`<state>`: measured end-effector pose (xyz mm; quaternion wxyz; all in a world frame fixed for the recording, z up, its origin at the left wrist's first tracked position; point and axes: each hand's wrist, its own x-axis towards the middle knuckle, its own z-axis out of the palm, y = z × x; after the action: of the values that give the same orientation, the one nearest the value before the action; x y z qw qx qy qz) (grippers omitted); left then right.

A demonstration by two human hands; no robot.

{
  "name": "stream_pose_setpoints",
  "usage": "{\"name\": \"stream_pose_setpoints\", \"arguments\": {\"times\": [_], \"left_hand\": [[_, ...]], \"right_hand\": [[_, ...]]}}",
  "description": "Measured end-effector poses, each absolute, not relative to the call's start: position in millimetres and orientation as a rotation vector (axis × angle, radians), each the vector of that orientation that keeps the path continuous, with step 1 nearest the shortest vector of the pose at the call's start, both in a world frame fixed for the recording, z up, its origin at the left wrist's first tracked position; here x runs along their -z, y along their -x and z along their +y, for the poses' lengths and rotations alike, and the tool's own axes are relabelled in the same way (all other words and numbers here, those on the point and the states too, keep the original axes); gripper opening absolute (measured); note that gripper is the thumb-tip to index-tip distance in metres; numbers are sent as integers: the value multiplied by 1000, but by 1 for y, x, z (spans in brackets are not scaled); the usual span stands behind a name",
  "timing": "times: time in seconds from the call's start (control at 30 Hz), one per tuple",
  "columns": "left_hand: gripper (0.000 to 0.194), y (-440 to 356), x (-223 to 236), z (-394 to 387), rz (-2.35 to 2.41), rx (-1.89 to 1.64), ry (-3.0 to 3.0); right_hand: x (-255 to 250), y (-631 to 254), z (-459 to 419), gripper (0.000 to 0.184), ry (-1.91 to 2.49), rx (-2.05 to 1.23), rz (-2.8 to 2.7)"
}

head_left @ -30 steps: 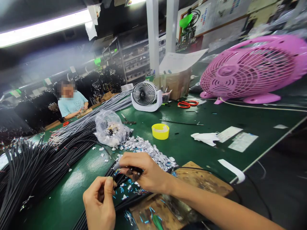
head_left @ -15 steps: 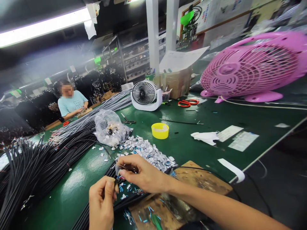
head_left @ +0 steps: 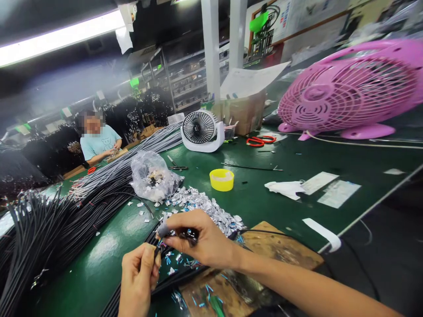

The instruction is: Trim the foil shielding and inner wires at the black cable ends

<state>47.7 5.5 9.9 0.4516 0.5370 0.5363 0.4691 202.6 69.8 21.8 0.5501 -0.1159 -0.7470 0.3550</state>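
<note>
My left hand is closed, pinching a black cable near its end. Thin coloured wires stick out of that end towards my right hand. A grey cover sits on my right forefinger, and its tip and the thumb meet close to the wires. Curled inside the same hand is a dark, shiny tool, mostly hidden, so its kind is unclear. Beyond my hands lies a heap of silvery foil scraps. Blue wire bits are scattered below the fingers.
Bundles of black cables cover the left of the green table. A plastic bag, yellow ring-shaped tub, white fan, red-handled scissors and pink fan stand or lie farther back. Wooden boards are near my right forearm. Another person sits far left.
My right hand has rolled slightly, showing more of the dark tool in its palm. My left hand has shifted a little left and down, keeping hold of the cable.
</note>
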Motion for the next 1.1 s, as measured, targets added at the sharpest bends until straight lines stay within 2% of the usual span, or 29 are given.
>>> {"name": "stream_pose_setpoints", "arguments": {"times": [0.6, 0.8, 1.1], "left_hand": [[55, -46, -7, 6, 1292, -1124, -1317], [54, -44, -8, 5, 1261, -1124, -1318], [54, -45, -9, 4, 1246, -1115, -1332]], "right_hand": [[-21, -204, 70, 11, 230, -858, -1757], [-22, -204, 71, 17, 229, -803, -1769], [-17, -204, 73, 14, 176, -830, -1768]]}}
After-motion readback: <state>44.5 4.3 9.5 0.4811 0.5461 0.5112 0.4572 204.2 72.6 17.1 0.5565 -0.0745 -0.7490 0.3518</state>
